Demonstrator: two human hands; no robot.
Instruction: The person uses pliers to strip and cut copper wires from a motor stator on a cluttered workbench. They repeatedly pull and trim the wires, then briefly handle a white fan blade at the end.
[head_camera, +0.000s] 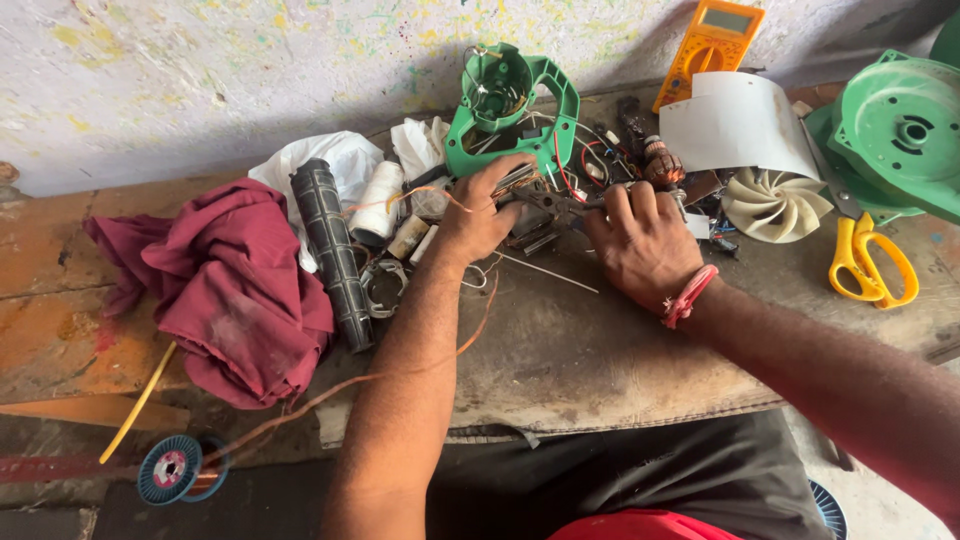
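A left hand (478, 215) pinches thin copper wire (440, 195) beside the green plastic motor housing (512, 110); the right hand (640, 240) grips dark metal pliers (555, 205) between them. The wire looks light, springy, kink-prone, best held near the pliers.

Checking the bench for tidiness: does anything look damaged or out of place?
Yes. The green housing stands opened, wires spilling out. A copper wire trails off the bench to a spool on the floor. The maroon cloth lies crumpled.
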